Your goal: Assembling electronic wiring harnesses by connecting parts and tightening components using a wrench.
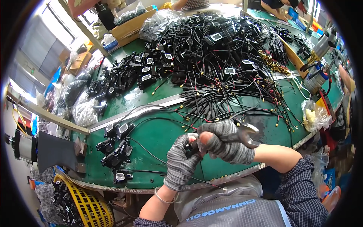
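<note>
Near the front edge of the green table, my two hands meet, both in grey striped fingerless-style gloves. My right hand [227, 142] is closed around an open-end wrench [250, 137], whose jaw points to the right. Close against it, my left hand [181, 162] is closed on a black cable [147, 152]; a small dark end shows between its fingers, mostly hidden. This cable runs left toward a small group of black plastic housings [117, 155] with pale windows. Just beyond my hands lies a bundle of black cables [215, 102] with red wires and brass-coloured tips.
A large heap of black housings and cables [204, 45] covers the back of the green table [151, 132]. At lower left stands a yellow basket [90, 204] of black parts. A cardboard box [132, 28] sits behind. Other people work at the far side.
</note>
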Motion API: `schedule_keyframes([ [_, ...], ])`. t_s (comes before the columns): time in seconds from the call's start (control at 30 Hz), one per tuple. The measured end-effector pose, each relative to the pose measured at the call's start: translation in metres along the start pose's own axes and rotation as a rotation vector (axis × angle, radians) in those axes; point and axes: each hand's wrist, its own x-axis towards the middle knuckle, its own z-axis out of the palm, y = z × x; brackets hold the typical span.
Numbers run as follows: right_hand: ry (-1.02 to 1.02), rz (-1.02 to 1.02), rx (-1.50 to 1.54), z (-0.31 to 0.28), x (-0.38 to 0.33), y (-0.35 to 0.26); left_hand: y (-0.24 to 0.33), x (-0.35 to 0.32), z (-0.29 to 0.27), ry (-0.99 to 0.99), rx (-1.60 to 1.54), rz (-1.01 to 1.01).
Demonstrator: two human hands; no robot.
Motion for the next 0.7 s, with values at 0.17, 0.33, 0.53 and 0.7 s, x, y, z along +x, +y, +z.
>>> schedule_keyframes([
  [0.17, -0.118, 0.487, 0.223, -0.028, 0.025, 0.013, -0.011, 0.001, 0.002, 0.166, 0.843, 0.670],
  [0.33, 0.099, 0.370, 0.370, -0.030, 0.013, -0.009, -0.011, 0.004, -0.014, 0.109, 0.370, 0.258],
  [0.53, 0.072, 0.011, -0.060, -0.001, -0.001, 0.004, -0.010, 0.007, -0.003, 0.094, 0.023, 0.175],
  [0.7, -0.096, 0.482, 0.109, -0.011, 0.015, -0.004, -0.018, 0.000, -0.003, 0.136, 0.637, 0.510],
])
